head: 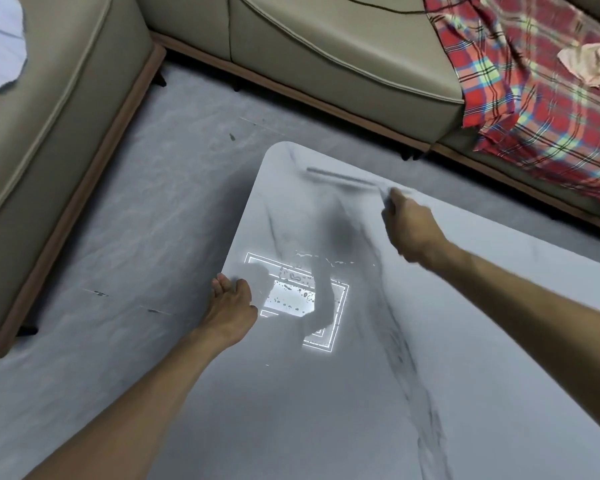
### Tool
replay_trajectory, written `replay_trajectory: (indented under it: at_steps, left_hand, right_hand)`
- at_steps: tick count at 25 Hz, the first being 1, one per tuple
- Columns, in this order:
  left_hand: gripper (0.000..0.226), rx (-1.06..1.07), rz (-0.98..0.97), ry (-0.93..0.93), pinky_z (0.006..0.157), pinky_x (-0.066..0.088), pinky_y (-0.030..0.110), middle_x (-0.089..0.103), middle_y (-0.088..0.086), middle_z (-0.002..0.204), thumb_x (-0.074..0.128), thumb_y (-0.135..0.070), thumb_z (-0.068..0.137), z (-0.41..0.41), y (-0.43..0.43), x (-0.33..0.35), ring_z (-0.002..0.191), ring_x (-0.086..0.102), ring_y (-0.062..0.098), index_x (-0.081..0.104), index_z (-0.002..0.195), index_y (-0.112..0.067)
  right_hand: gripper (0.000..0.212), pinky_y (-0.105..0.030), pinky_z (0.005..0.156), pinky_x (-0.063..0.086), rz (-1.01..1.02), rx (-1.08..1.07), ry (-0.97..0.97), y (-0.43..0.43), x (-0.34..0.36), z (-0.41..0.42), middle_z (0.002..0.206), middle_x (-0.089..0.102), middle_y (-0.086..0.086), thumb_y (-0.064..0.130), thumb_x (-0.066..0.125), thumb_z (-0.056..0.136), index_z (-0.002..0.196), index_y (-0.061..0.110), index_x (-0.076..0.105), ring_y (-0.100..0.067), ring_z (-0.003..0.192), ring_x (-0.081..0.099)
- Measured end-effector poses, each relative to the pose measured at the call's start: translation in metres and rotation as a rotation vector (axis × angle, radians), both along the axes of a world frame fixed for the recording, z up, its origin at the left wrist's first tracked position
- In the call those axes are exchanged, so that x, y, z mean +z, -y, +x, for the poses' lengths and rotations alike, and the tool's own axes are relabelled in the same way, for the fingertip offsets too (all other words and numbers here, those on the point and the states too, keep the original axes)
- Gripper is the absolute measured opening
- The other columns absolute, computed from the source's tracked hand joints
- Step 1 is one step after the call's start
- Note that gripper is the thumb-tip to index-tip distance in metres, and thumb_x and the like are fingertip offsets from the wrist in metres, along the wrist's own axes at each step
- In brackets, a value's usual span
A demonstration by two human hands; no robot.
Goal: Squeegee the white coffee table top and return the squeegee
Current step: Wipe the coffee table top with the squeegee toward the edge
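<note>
Right hand [409, 230] grips the blurred squeegee [340, 180] just beyond it; left hand [231, 299] rests loosely on the white coffee table [326, 393] edge. Water droplets [291, 289] beside the left hand suggest wiping is unfinished, with the return still to do.

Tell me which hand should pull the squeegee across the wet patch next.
Right. The right hand grips the squeegee on the table top; the left hand only rests at its edge.

The squeegee [340, 179] sits on the far end of the table [465, 341] in the right hand [413, 232], the left hand [231, 303] rests on its left edge, and the sofa [326, 53] beyond carries a blanket [534, 116] at right.
</note>
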State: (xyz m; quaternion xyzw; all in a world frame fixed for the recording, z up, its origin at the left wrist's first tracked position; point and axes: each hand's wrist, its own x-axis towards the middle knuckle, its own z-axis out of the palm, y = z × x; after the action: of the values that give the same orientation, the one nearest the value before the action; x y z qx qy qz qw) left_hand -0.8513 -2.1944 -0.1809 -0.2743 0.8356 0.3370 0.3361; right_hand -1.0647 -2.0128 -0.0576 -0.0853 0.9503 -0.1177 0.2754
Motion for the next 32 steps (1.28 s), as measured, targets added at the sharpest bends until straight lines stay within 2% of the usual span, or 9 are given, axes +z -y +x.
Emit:
replay_trajectory:
  at_steps: [4, 8, 11, 14, 20, 25, 28, 30, 32]
  left_hand:
    - [0.025, -0.007, -0.013, -0.011, 0.111, 0.028, 0.045, 0.018, 0.037, 0.142, 0.040, -0.009, 0.089, 0.000, -0.001, -0.003, 0.134, 0.019, 0.046, 0.040, 0.113, 0.000]
    - [0.033, -0.007, -0.012, 0.001, 0.113, 0.026, 0.048, 0.014, 0.037, 0.145, 0.041, -0.006, 0.088, 0.002, -0.001, -0.006, 0.139, 0.014, 0.048, 0.038, 0.119, 0.003]
    - [0.036, 0.011, 0.002, 0.007, 0.114, 0.026, 0.047, 0.011, 0.034, 0.148, 0.040, -0.006, 0.087, 0.001, -0.001, -0.004, 0.141, 0.013, 0.046, 0.037, 0.121, 0.002]
    - [0.035, 0.013, -0.008, 0.006, 0.115, 0.025, 0.047, 0.011, 0.034, 0.148, 0.041, -0.005, 0.087, 0.002, -0.002, -0.003, 0.142, 0.012, 0.045, 0.038, 0.120, 0.002]
    - [0.028, 0.020, -0.036, 0.014, 0.114, 0.026, 0.048, 0.015, 0.034, 0.145, 0.042, -0.005, 0.084, 0.002, -0.005, -0.003, 0.139, 0.015, 0.046, 0.041, 0.111, -0.002]
    - [0.026, 0.015, -0.043, 0.024, 0.114, 0.025, 0.046, 0.017, 0.034, 0.144, 0.042, -0.004, 0.084, 0.003, -0.005, -0.004, 0.137, 0.016, 0.045, 0.042, 0.110, -0.002]
    - [0.025, 0.032, -0.044, 0.020, 0.112, 0.027, 0.044, 0.022, 0.030, 0.140, 0.043, -0.004, 0.082, 0.001, -0.004, -0.004, 0.131, 0.023, 0.041, 0.043, 0.107, -0.002]
    - [0.024, 0.034, -0.046, 0.010, 0.110, 0.031, 0.044, 0.026, 0.025, 0.135, 0.044, -0.005, 0.081, 0.003, -0.004, -0.004, 0.125, 0.027, 0.038, 0.043, 0.105, -0.003]
    - [0.025, 0.028, -0.053, 0.010, 0.109, 0.031, 0.044, 0.026, 0.023, 0.134, 0.045, -0.006, 0.081, 0.004, -0.005, -0.005, 0.125, 0.027, 0.037, 0.044, 0.105, -0.002]
  right_hand:
    - [0.020, -0.027, 0.037, 0.037, -0.031, -0.024, 0.014, 0.076, -0.035, -0.044, 0.089, 0.057, -0.020, 0.007, 0.033, 0.095, 0.110, 0.009, 0.046, -0.027, 0.049, 0.050]
    - [0.028, -0.031, 0.046, 0.040, 0.046, 0.121, -0.035, 0.094, -0.064, -0.021, 0.104, 0.061, -0.023, 0.006, 0.039, 0.092, 0.119, 0.006, 0.047, -0.037, 0.075, 0.058]
    - [0.029, -0.036, 0.063, 0.036, 0.004, 0.278, -0.088, 0.053, -0.067, 0.012, 0.101, 0.062, -0.028, 0.012, 0.041, 0.093, 0.123, 0.010, 0.042, -0.046, 0.086, 0.057]
    - [0.040, -0.041, 0.061, 0.046, -0.023, 0.379, -0.095, -0.012, -0.062, 0.043, 0.092, 0.066, -0.025, 0.021, 0.041, 0.096, 0.136, 0.020, 0.037, -0.047, 0.075, 0.059]
    - [0.051, -0.040, 0.065, 0.050, 0.170, 0.398, 0.001, -0.137, -0.050, 0.092, 0.092, 0.065, -0.007, 0.032, 0.033, 0.101, 0.150, 0.036, 0.019, -0.034, 0.076, 0.061]
    - [0.042, -0.036, 0.057, 0.048, 0.226, 0.377, -0.032, -0.175, -0.016, 0.105, 0.077, 0.062, -0.001, 0.026, 0.040, 0.099, 0.140, 0.032, 0.031, -0.030, 0.065, 0.056]
    - [0.037, -0.040, 0.064, 0.048, 0.098, 0.239, -0.124, -0.136, -0.011, 0.072, 0.086, 0.067, -0.018, 0.023, 0.045, 0.098, 0.134, 0.019, 0.041, -0.042, 0.076, 0.061]
    - [0.021, -0.040, 0.064, 0.043, -0.001, 0.119, -0.109, -0.087, -0.014, 0.037, 0.090, 0.064, -0.024, 0.020, 0.043, 0.098, 0.116, 0.010, 0.045, -0.044, 0.078, 0.058]
    - [0.005, -0.033, 0.055, 0.036, -0.093, -0.047, -0.025, -0.034, -0.022, 0.003, 0.090, 0.056, -0.020, 0.018, 0.037, 0.097, 0.095, 0.015, 0.041, -0.034, 0.073, 0.051]
